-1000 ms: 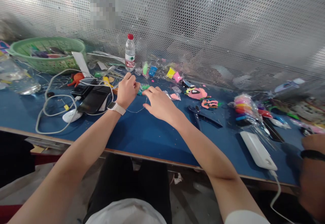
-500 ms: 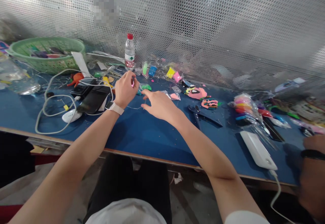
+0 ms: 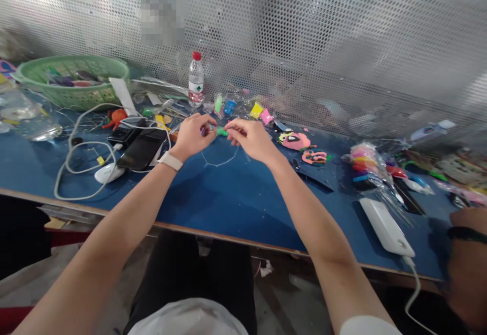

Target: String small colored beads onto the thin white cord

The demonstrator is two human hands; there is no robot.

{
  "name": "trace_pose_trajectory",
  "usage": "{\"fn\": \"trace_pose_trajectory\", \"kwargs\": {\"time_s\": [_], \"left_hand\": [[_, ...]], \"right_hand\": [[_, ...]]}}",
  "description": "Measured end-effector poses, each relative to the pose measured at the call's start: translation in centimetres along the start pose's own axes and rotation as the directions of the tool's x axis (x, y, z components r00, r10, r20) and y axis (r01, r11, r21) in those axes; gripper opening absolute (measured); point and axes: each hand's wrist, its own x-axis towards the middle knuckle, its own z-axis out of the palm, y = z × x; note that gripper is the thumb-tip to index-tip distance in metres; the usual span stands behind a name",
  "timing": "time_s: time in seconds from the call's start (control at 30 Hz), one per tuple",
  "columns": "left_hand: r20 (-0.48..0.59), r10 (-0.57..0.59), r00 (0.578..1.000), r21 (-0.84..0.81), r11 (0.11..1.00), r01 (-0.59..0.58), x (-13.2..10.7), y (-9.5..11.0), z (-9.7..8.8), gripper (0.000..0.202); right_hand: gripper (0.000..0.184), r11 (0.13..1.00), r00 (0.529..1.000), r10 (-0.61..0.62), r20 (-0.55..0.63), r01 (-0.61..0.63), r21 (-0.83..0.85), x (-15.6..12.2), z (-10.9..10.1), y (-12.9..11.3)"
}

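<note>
My left hand [image 3: 196,135], with a watch strap [image 3: 171,161] at the wrist, has its fingers closed in a pinch. My right hand [image 3: 249,136] faces it from the right, thumb and fingertips pressed together. A thin, pale, clear strand [image 3: 216,165] runs in a loop from one hand to the other, low over the blue table [image 3: 224,198]. Its ends disappear behind my fingers. Between and just behind the fingertips lies a bright green lump [image 3: 221,132], apparently clay. Whether either hand touches it, I cannot tell.
Left are a green basket [image 3: 76,99], a black phone [image 3: 142,148] and white cable. Behind stands a bottle [image 3: 196,81]. Pink clay figures [image 3: 294,141], pliers [image 3: 314,178], clay packs [image 3: 365,160] and a white power bank [image 3: 386,226] lie right. Another person's arm [image 3: 470,254] is far right.
My right hand has risen and moved away from me, and its spread fingers have closed into a pinch. My left hand has shifted slightly right. The strand now shows as a wider loop between them.
</note>
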Motion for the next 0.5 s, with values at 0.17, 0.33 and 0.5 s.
{"fn": "trace_pose_trajectory", "kwargs": {"time_s": [0.17,0.33,0.5], "left_hand": [[0.317,-0.019,0.948,-0.611,0.761,0.219,0.0,0.8,0.7,0.025],[0.379,-0.184,0.907,-0.771,0.478,0.42,-0.1,1.3,2.0,0.038],[0.314,-0.347,0.884,-0.821,0.369,0.437,0.3,0.8,2.2,0.036]], "right_hand": [[0.022,1.0,0.997,-0.024,0.075,0.023,0.011,0.0,-3.0,1.3],[0.022,1.0,0.985,-0.002,0.172,-0.002,0.024,-0.4,-3.4,0.9],[0.029,0.991,0.984,0.055,0.169,-0.074,0.113,-0.1,-3.1,1.9]]}}
